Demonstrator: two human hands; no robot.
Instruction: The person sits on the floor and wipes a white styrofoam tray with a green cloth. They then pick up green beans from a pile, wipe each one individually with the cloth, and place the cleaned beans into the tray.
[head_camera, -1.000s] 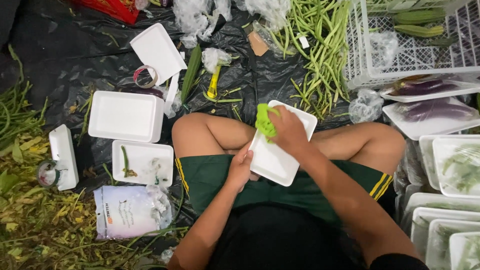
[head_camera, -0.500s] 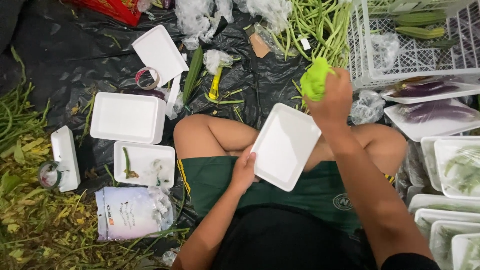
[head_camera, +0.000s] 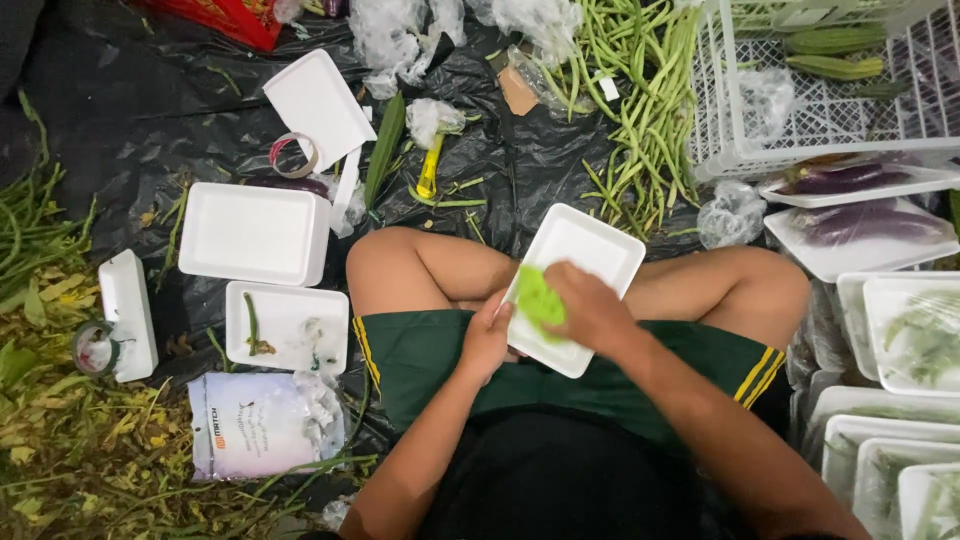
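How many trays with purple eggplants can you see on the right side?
2. One eggplant tray sits just below the white crate; the second eggplant tray lies right beneath it. Others may lie hidden past the frame edge.

White foam tray (head_camera: 590, 250) tilted over lap, green cloth (head_camera: 538, 298) on it.

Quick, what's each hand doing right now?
Left hand: closed on the white foam tray edge.
Right hand: closed on the green cloth, against the tray.
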